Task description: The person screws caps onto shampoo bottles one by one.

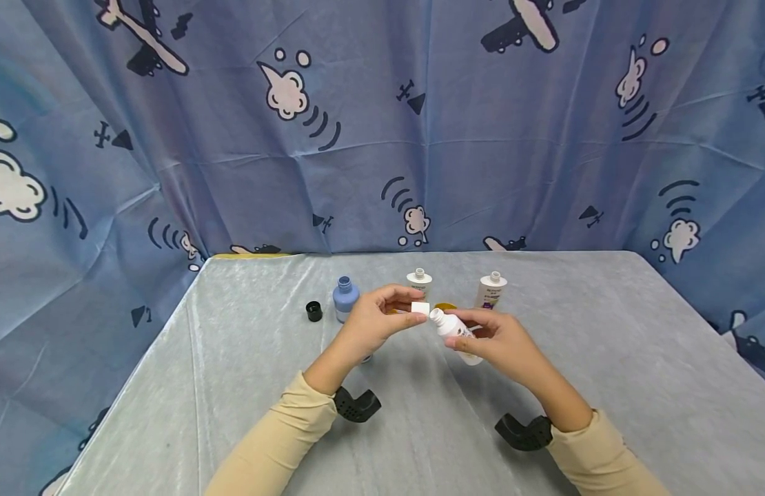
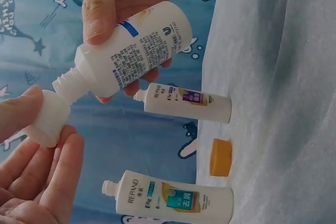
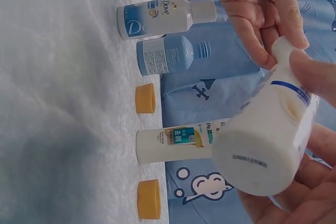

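Note:
Over the middle of the table, my left hand pinches a white screw cap between thumb and fingers. My right hand grips a small white bottle around its body, tilted with its neck toward the left hand. In the left wrist view the cap is right beside the bottle's threaded neck; whether they touch I cannot tell. Printed small text covers the side of the bottle facing that view. From the right wrist view the bottle's base shows, and the fingers hide part of the cap.
Two uncapped white REPAND bottles stand behind the hands. Orange-yellow caps sit beside them. Leftward are an uncapped blue bottle, a black cap, and a capped Dove bottle, mostly hidden by the left arm in the head view.

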`<state>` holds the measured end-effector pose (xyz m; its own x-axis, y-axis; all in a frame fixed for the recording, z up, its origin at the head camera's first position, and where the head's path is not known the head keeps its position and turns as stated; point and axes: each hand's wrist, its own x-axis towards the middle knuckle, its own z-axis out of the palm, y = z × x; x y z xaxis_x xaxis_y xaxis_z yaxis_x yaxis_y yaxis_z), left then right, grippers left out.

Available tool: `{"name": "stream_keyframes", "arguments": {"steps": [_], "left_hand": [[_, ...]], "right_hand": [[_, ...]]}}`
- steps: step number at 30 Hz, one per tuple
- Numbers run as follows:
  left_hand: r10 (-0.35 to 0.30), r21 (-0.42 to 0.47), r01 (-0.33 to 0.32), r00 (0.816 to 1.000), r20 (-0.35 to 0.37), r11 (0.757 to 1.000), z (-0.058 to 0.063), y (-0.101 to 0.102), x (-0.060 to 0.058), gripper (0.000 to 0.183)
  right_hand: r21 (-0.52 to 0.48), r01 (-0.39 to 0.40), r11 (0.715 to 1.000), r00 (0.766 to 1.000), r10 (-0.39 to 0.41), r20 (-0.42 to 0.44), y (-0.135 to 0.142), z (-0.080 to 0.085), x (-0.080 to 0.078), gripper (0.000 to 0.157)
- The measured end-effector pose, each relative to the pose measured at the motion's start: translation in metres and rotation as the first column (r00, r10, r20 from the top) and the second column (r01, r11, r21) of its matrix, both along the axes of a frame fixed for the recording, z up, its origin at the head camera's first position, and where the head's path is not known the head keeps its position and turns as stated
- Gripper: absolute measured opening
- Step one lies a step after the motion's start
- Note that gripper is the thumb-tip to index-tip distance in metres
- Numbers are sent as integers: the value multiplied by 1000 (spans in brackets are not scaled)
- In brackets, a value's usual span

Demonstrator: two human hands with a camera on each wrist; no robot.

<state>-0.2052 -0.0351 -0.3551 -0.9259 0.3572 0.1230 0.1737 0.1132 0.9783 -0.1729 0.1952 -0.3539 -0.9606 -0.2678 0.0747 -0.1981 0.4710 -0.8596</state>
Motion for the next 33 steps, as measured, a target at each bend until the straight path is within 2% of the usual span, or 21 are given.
{"name": "stream_keyframes", "arguments": {"steps": [8,20,33], "left_hand": [[5,39,-5,1000,2,999,1,1,1,26],[-4,9,4,1000,-3,1000,-2,1,2,31],[-12,21,12,1000,-4,1000,-2,3,3,32]], "right_hand": [[25,-2,1000,999,3,-33,-1,-1,0,44],[34,-26,999,996,29,-83,-5,-4,1,40],[46,-23,999,999,25,-37,-7,-2,2,43]]}}
